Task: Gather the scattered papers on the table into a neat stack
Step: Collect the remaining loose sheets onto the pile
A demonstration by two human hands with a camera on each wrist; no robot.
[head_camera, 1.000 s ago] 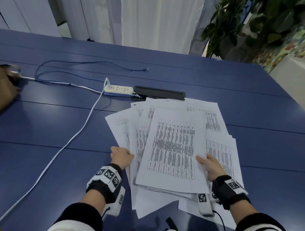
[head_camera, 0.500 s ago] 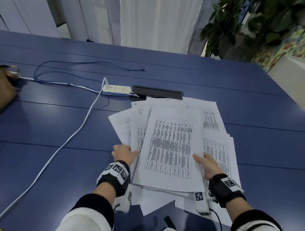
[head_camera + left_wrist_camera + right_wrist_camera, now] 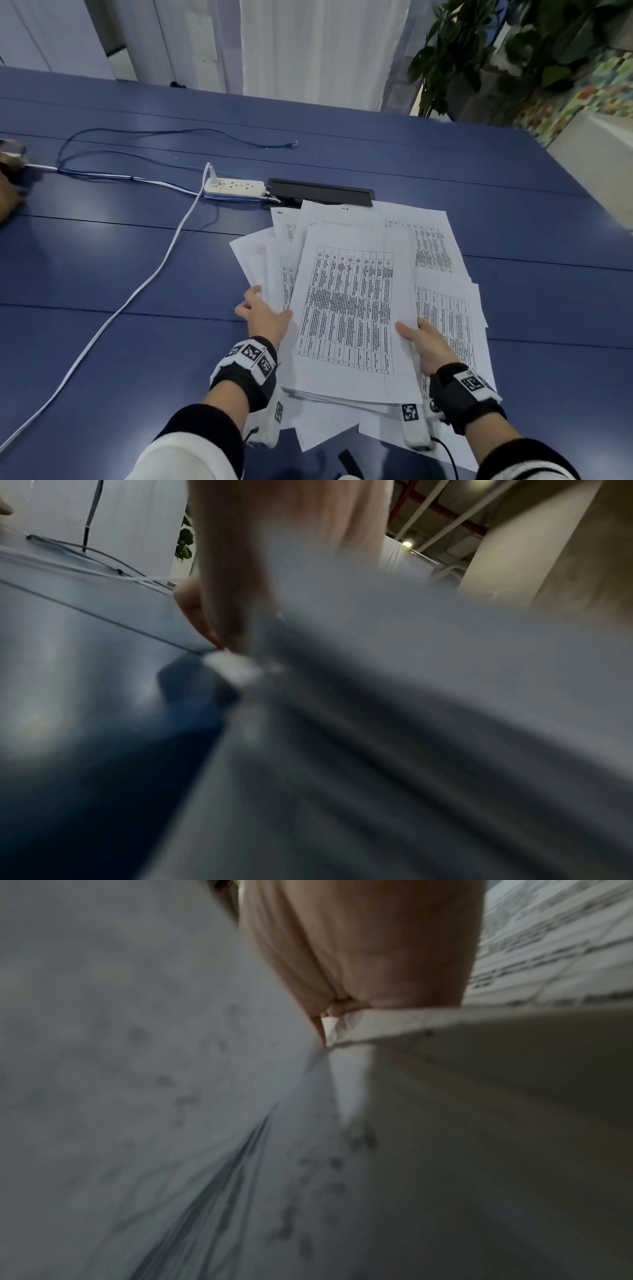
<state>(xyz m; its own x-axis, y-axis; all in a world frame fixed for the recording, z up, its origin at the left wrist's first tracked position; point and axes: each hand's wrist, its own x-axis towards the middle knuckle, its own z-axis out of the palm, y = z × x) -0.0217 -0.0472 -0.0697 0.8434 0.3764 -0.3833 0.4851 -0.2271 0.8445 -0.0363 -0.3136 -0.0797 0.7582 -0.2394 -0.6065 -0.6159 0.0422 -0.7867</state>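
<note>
Fingers [image 3: 252, 295] of the left hand [image 3: 265, 317] spread against the white printed paper sheets [image 3: 346, 308] on the blue table [image 3: 102, 274]; the right hand [image 3: 428, 346] pinches their right edge. Sheets look gathered but fanned, not yet squared.

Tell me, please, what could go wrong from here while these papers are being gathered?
The papers are fanned at different angles, so pressing them between the left hand and right hand may crease corners.
The lowest sheets stick out near the person and could be left behind if only the upper bundle lifts.
Far edges lie near the power strip and might catch its cables.
</note>
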